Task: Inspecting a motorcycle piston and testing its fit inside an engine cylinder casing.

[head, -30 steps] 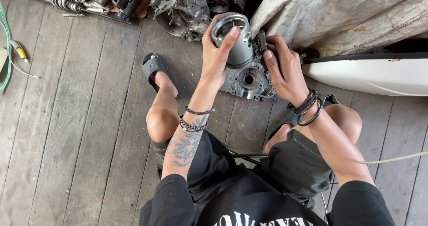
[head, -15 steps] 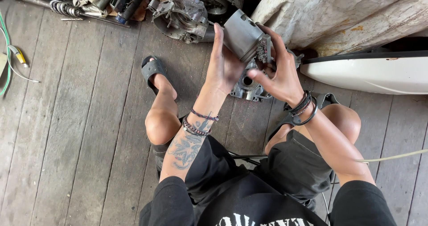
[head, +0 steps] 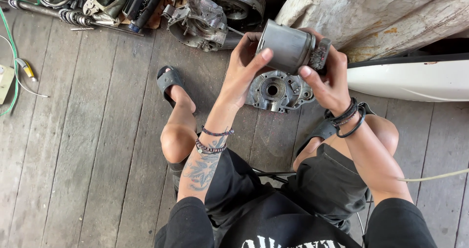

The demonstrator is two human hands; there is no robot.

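A grey metal engine cylinder (head: 288, 46) with a smooth sleeve and dark fins at its right end is held up on its side, above the floor. My left hand (head: 243, 72) grips its left end, fingers wrapped over the sleeve. My right hand (head: 328, 77) clasps the finned end from the right and below. Directly beneath it on the plank floor lies a flat metal engine case cover (head: 276, 90) with a round centre hole. My knees and sandalled feet flank that cover.
A larger engine casing (head: 207, 16) sits at the top centre, with springs, tools and parts (head: 93, 6) to its left. A green wire (head: 13, 57) and a yellow-tipped connector lie far left. A white vehicle panel (head: 410, 79) and a dirty white tarp (head: 381, 13) fill the right.
The cylinder has been turned in both hands from bore facing up to lying on its side, sleeve pointing left. Both hands shifted their hold around it.
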